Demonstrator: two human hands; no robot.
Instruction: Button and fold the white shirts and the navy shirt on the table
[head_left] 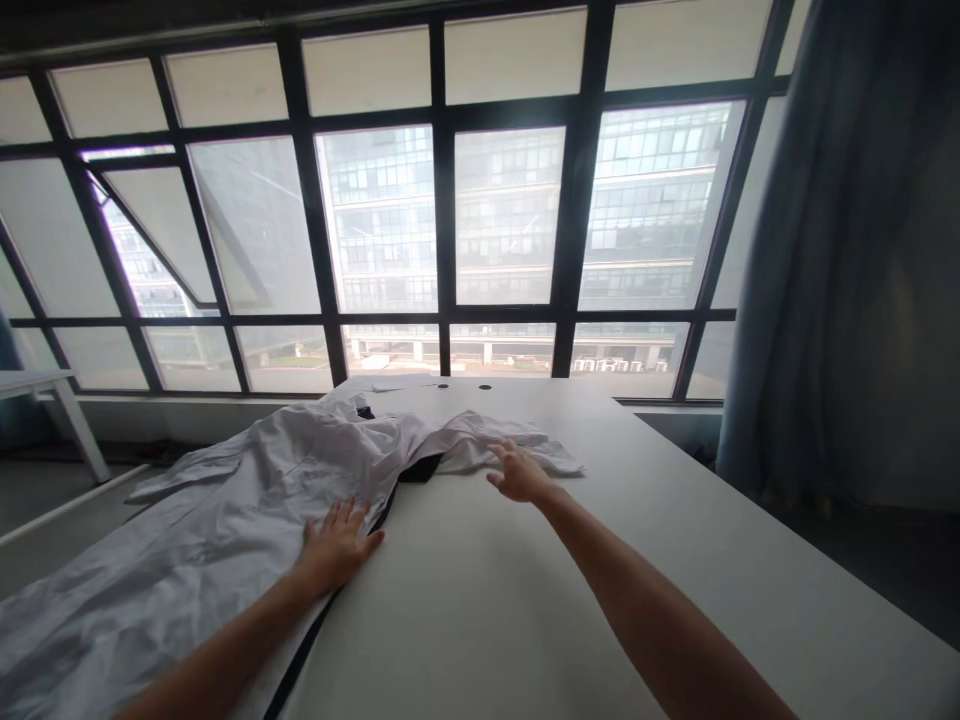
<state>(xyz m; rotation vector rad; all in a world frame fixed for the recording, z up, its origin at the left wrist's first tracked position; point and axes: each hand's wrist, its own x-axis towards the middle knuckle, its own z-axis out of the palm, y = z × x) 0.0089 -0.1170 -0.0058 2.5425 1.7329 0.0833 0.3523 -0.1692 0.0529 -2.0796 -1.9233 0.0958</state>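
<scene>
A large, rumpled white garment (247,480) with dark edging lies over the left part of the white table (510,610). It looks like a long coat, and one sleeve (472,440) stretches to the right across the tabletop. My left hand (337,545) rests flat on the cloth beside the dark edge, fingers spread. Over the near side of the sleeve is my right hand (517,472), its fingers extended and apart; whether it touches the fabric I cannot tell. A black patch (420,468) shows under the cloth between the hands.
Part of the garment hangs past the table's left side. Two round dark cable holes (485,387) sit near the far edge. Tall framed windows (510,220) stand behind, one tilted open at left. A blue-grey curtain (810,270) hangs at right; another white table (34,382) stands left.
</scene>
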